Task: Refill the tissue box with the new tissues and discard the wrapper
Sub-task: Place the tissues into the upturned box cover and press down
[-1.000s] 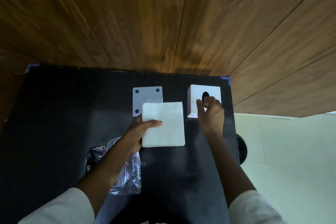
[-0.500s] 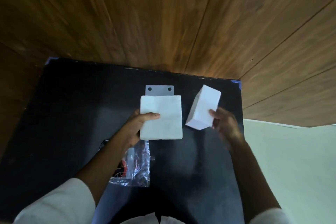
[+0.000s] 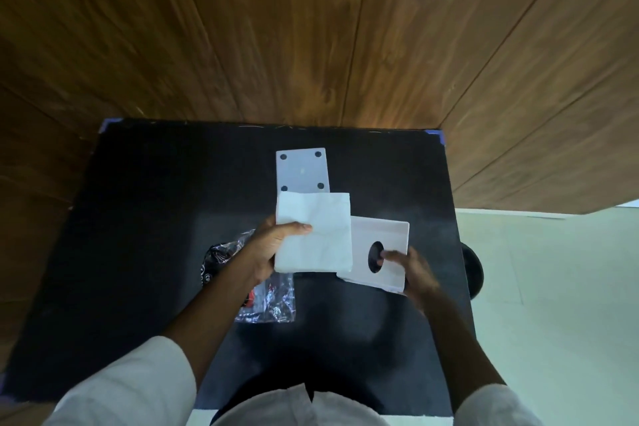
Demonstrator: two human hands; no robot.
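Observation:
My left hand (image 3: 271, 249) holds a white stack of tissues (image 3: 318, 235) flat above the middle of the black table (image 3: 138, 252), thumb on top. Right beside the stack, my right hand (image 3: 413, 270) grips the white tissue box (image 3: 383, 239), tilted so its face with the dark round hole points up at me; a fingertip sits at the hole's edge. The box's left edge is hidden under the tissues. The crumpled clear wrapper (image 3: 269, 301) lies on the table beneath my left wrist. The box's flat white base plate (image 3: 302, 171), with a black dot at each corner, lies just beyond the tissues.
The table stands against a wooden panelled wall (image 3: 311, 28). Pale floor (image 3: 553, 287) runs along the table's right side, where a dark round object (image 3: 472, 273) pokes out past the table edge.
My right hand lifted the box off the table, turned it over and brought it close to the tissues, hole now facing up. My left hand kept the tissue stack roughly in place.

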